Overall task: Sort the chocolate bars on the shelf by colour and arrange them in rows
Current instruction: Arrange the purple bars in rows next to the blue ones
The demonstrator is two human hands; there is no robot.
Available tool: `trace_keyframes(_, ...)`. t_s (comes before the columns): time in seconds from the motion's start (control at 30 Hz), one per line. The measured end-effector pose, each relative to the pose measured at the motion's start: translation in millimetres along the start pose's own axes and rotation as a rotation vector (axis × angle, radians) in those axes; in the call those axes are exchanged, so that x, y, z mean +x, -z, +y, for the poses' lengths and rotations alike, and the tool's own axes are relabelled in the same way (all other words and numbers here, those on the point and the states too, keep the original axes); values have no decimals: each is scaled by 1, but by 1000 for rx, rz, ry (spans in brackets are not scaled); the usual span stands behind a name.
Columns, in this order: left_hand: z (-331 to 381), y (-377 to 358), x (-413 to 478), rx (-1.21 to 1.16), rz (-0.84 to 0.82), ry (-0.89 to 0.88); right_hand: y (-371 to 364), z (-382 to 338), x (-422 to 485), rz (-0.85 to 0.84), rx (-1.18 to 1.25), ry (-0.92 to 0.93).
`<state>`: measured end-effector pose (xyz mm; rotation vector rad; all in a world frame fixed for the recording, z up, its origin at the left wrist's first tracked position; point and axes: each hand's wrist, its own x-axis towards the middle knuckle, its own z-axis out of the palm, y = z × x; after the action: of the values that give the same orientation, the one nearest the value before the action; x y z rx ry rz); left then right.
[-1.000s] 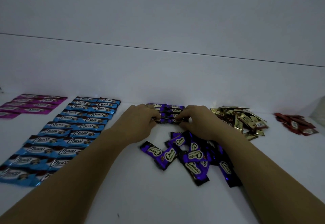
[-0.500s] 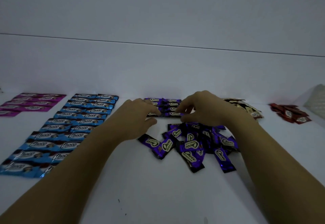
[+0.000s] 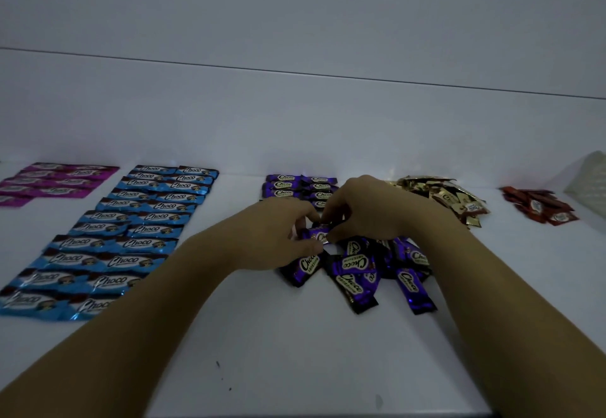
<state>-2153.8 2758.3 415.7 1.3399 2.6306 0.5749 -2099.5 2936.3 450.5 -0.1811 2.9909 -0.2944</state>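
Both hands curl on one bar: left hand [image 3: 278, 237] and right hand [image 3: 367, 211] pinch a glossy purple Choco bar [image 3: 318, 236] at their fingertips. It hangs over the loose purple heap [image 3: 354, 273], just short of the purple rows [image 3: 296, 186] on the shelf [image 3: 295, 352].

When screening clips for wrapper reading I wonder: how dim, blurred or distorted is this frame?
Head view: dim, bluish light; foil glints on the blue bars; "Choco" reads on the purple pile, barely on the far pink bars; wide-angle bending at edges; left hand and right hand half hide the purple bar they pinch.
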Motion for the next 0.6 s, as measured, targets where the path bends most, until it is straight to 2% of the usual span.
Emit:
trace_keyframes(0.23, -5, -4, 3, -207, 130, 43, -3, 1, 1, 52, 119, 21)
trace_keyframes(0.33, -7, 0, 5, -311, 105, 62, 0, 7, -1, 51, 98, 24)
trace_keyframes(0.43, -10, 1, 5, -379, 107, 91, 1, 12, 0, 167, 137, 1)
trace_keyframes(0.6, -13, 8, 3, -502, 259, 157, 2, 16, 4, 375, 367, -20)
